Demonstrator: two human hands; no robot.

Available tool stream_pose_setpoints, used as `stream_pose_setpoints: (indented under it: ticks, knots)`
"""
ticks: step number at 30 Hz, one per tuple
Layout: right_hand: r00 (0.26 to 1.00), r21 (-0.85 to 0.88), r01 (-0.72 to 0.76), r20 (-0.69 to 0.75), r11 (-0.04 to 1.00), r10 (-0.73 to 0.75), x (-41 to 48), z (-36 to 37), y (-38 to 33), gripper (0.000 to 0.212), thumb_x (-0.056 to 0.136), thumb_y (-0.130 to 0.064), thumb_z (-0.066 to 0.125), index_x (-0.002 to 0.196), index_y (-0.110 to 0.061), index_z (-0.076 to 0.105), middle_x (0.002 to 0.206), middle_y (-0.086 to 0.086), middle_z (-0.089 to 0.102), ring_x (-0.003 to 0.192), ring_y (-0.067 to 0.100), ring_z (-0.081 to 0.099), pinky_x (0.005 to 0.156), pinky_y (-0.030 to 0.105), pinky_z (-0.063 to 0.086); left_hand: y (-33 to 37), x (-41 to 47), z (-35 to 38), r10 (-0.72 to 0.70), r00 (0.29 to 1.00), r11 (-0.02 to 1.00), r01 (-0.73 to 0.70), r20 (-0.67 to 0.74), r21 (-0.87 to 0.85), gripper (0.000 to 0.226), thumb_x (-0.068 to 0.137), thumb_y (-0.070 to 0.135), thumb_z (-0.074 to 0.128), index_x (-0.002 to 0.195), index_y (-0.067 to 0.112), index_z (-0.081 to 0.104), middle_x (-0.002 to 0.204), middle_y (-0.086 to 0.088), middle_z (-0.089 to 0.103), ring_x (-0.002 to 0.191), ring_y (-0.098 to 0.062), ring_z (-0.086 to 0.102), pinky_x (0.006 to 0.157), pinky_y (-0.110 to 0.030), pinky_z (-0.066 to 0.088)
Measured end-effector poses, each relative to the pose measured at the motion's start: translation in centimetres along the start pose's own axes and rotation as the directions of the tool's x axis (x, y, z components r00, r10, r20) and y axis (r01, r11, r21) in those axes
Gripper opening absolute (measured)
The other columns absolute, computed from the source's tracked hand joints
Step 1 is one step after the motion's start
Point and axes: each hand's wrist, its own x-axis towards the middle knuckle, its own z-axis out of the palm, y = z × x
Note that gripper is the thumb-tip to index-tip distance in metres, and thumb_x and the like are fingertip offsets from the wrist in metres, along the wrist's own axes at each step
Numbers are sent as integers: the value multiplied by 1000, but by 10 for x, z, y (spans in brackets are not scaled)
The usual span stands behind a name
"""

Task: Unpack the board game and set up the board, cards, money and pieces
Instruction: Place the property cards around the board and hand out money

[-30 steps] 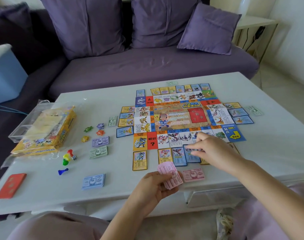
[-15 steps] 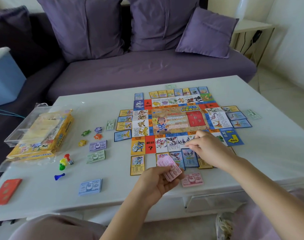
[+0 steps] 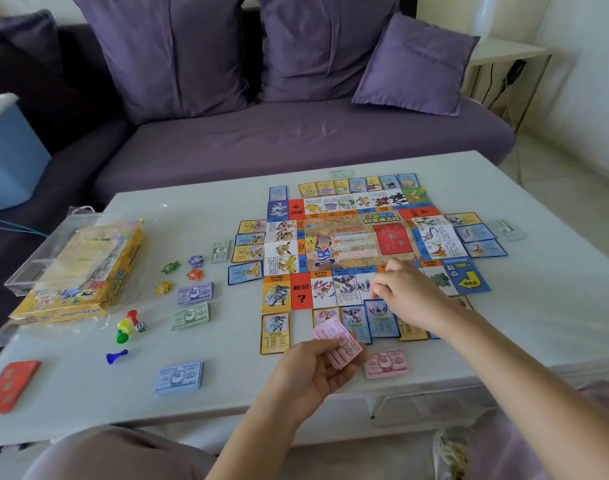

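While the left hand (image 3: 306,379) grips pink money (image 3: 341,344), the right hand (image 3: 407,296) curls over a blue card (image 3: 381,320) beside the board (image 3: 348,244), grip unclear; the card probably needs nudging straight next.

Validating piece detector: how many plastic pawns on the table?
4, left of the board: red plastic pawn, yellow pawn, green pawn clustered by the white die; blue pawn apart, nearer the camera. None apparently hidden.
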Motion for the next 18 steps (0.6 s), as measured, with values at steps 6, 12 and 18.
stream_pose_setpoints:
  ticks: [6,12,18]
  knots:
    - [1000,-6,9,3,1000,-9,1,2,2,32,99,-14,35,92,-16,66,97,0,44,95,13,39,76,28,30,-1,1,-1,-5,1000,1000,5,-8,-12,27,94,2,44,119,-6,52,99,-26,70,78,-29,71,57,-27,56]
    - [1000,4,11,12,1000,-11,-1,1,2,31,99,-14,37,91,-15,67,94,-3,42,98,13,39,77,28,29,-1,-1,0,3,1000,1000,-3,-24,-6,29,94,2,45,121,-6,51,101,-26,69,79,-30,71,57,-27,56]
    - [1000,99,16,-19,995,-14,-7,-8,-2,31,99,-14,38,96,-14,68,100,-7,41,91,2,43,70,23,31,1,-6,2,6,1000,1000,-6,-14,-9,30,94,2,45,123,-6,49,102,-25,69,80,-29,70,55,-26,56]
